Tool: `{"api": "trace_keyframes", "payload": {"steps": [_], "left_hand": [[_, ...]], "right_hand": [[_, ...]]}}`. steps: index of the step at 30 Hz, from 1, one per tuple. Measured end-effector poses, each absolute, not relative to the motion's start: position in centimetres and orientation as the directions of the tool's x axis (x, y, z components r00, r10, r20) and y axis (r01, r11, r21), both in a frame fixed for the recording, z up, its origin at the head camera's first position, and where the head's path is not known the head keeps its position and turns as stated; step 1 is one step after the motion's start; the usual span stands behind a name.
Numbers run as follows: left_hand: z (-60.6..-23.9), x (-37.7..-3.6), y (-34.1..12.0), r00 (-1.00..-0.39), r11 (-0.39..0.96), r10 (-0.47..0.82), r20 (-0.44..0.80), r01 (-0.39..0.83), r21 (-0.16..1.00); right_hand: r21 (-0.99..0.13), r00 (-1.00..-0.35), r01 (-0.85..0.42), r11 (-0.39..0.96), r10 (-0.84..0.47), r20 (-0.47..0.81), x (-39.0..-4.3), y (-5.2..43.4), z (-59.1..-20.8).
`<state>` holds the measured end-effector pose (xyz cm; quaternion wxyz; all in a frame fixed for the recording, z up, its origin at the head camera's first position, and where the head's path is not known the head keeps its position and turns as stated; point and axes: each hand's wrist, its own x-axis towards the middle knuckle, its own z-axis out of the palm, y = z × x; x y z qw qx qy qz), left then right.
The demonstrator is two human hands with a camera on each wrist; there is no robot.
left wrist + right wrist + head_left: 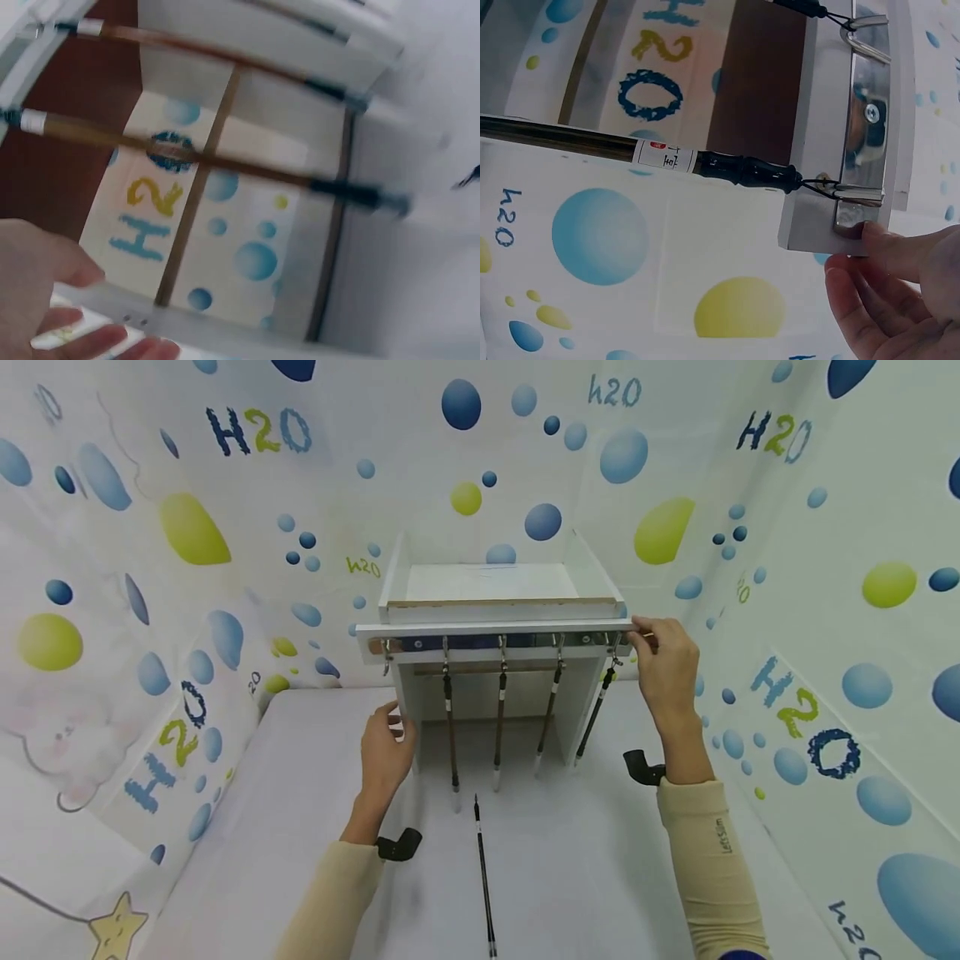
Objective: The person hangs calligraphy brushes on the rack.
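Note:
A white rack (495, 585) stands at the back of the table, with a metal hook rail (495, 642) along its front. Several brown-handled brushes hang from the hooks; the rightmost brush (596, 714) hangs tilted. Another black brush (483, 877) lies loose on the table in front. My left hand (396, 720) holds the front edge of the rack's left side panel (225, 326), thumb on one face and fingers on the other. My right hand (640, 633) grips the rail's right end (847, 150), fingertips beside the last hook (859, 196), where a brush's loop hangs.
The white table (585, 860) is closed in on three sides by curtain walls (135, 610) printed with blue and yellow bubbles. Black camera mounts sit at both wrists. The rack's top tray (491, 581) holds nothing that I can see.

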<state>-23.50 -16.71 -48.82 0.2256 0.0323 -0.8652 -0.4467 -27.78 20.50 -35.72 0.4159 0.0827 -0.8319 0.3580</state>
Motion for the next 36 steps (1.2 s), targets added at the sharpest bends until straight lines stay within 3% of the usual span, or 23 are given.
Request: {"api": "trace_keyframes", "payload": {"steps": [6,13,20,31,36], "left_hand": [[-51.7,-19.7,-13.8,-0.933,0.563,-0.300,0.200,-0.004,0.827],[-55.8,-16.5,-9.7,-0.989,0.631,-0.132,0.063,-0.035,0.775],[-59.2,-15.2,-6.5,-0.999,0.720,-0.012,0.038,0.018,0.693],[-60.9,-14.4,-4.2,-0.984,0.845,-0.064,0.164,0.034,0.534],[-60.9,-14.6,-4.3,-0.980,0.842,-0.064,0.188,0.048,0.537]], "right_hand": [[-0.536,-0.645,-0.439,0.721,0.163,0.747,-27.9,20.5,-35.7],[-0.534,-0.645,-0.441,0.722,0.159,0.748,-28.0,20.6,-35.7],[-0.518,-0.661,-0.429,0.740,0.134,0.739,-27.8,20.8,-35.4],[-0.512,-0.649,-0.427,0.745,0.141,0.748,-27.6,20.7,-35.8],[-0.507,-0.641,-0.435,0.744,0.139,0.755,-27.6,20.5,-35.8]]}}
